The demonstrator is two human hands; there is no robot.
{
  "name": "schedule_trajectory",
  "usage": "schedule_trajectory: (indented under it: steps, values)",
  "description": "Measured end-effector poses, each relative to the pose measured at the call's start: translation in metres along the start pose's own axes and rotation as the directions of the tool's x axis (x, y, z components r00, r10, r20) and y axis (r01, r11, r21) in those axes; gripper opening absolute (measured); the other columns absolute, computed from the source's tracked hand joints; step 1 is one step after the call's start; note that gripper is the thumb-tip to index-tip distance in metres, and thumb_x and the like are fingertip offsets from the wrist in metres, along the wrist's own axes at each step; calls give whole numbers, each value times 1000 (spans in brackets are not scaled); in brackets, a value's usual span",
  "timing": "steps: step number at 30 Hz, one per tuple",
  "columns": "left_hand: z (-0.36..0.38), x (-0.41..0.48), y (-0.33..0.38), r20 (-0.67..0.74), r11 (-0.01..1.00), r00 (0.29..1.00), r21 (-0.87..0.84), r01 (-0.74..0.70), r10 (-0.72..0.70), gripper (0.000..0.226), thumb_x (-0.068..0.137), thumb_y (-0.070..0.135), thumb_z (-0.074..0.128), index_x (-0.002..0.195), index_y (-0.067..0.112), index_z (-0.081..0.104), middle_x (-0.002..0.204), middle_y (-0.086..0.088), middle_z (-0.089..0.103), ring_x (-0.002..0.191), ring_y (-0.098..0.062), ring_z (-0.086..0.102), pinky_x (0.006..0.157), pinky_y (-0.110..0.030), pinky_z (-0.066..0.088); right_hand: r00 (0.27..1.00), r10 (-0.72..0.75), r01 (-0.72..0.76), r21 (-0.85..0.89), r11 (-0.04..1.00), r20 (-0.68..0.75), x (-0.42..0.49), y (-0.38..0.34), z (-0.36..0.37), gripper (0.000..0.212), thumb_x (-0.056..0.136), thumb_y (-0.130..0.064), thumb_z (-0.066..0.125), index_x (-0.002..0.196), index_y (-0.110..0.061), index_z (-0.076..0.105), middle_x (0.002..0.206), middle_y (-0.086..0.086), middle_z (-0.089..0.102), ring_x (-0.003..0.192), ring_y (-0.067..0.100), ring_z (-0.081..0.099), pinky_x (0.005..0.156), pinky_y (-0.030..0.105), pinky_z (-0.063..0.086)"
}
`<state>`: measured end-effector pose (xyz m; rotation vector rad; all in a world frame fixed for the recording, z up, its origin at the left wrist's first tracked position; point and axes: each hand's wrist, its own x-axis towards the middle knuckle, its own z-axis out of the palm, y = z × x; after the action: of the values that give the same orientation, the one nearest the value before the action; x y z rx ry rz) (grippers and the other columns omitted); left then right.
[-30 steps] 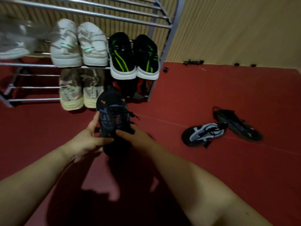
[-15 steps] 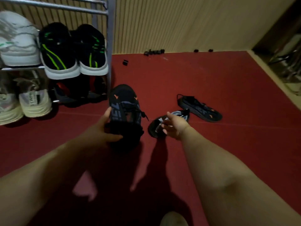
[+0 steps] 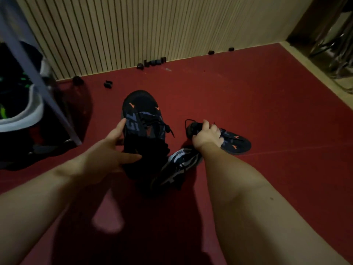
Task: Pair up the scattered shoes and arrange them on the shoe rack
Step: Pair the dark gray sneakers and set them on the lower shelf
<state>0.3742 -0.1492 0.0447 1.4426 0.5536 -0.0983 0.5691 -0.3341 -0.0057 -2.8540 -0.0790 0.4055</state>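
My left hand (image 3: 107, 150) grips a black sneaker (image 3: 142, 119) with orange marks and blue lettering, toe pointing away from me, held above the red floor. To its right, my right hand (image 3: 207, 135) is closed on the heel end of a matching black sneaker (image 3: 236, 143) with orange marks that lies on the floor. Below that hand a black shoe with white stripes (image 3: 177, 165) lies on the floor, partly under my right wrist. The metal shoe rack (image 3: 28, 60) stands at the left edge, with a black and green sneaker with a white sole (image 3: 21, 109) on it.
A ribbed beige wall (image 3: 152, 25) runs along the back. Several small black pieces (image 3: 152, 63) lie on the floor at its foot. Metal chair legs (image 3: 332, 54) stand in the far right corner. Red floor (image 3: 267, 111) stretches to the right.
My view has swung right, away from the rack. My right hand left the held sneaker, reached past the striped shoe and closed on the matching sneaker. My left hand keeps its sneaker.
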Motion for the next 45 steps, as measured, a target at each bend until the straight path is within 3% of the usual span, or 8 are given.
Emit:
schedule_trajectory:
  steps: [5,12,23,32,36,38,40,45]
  values:
    - [10,42,16,-7,996,1000,84,18,-17,98,82,-11,61,146,50,18,119,7,56,93,-13,63,60,-30,58,995,-100,104,-192,976,29,52,2,13,66,92,-10,39,151,-23,12,158,5,15,148,29,-3,117,52,4]
    - [32,70,26,-15,996,997,59,74,-73,97,81,-13,60,145,50,23,126,5,51,95,-13,62,59,-27,60,974,-224,218,-407,887,33,74,20,20,47,90,0,31,131,-16,49,125,9,55,114,30,52,118,49,3]
    - [68,38,19,88,997,994,43,69,-72,91,83,-10,59,141,52,28,129,0,55,97,-19,67,67,-35,60,939,-285,342,-611,714,194,11,135,-20,38,94,-15,42,123,-31,62,130,0,55,122,26,49,118,45,-1]
    - [111,-8,9,198,996,978,61,61,-72,96,84,-9,58,145,50,14,102,18,55,92,-2,58,60,-23,59,852,-168,399,-406,822,496,-116,226,-29,42,79,-11,54,105,-40,69,122,-10,56,123,16,45,113,44,4]
    - [118,-25,-13,232,996,969,51,70,-80,95,83,-12,57,143,51,20,108,19,58,100,-3,58,65,-27,58,933,-17,104,-224,969,360,-148,240,-28,39,82,-31,57,120,-37,58,131,-2,46,131,25,33,112,49,13]
    - [120,-29,-22,234,996,968,34,80,-86,96,82,-13,59,143,51,23,120,13,57,110,-11,57,72,-34,55,952,216,-215,-29,976,218,-149,238,-20,68,82,-49,60,142,-33,33,145,8,31,136,35,26,111,50,21]
    - [119,-30,-31,232,996,969,18,87,-89,98,80,-12,61,144,51,23,134,6,51,118,-17,54,75,-36,54,856,404,-480,202,854,322,-150,231,-4,106,73,-61,67,151,-30,2,155,14,14,141,38,18,115,50,22]
    - [112,-32,-45,183,998,982,-22,53,-48,100,78,-13,62,147,47,19,143,7,42,114,-12,51,79,-33,53,865,416,-468,150,871,281,-163,218,44,131,61,-58,79,149,-30,-14,151,11,20,137,34,30,111,50,31]
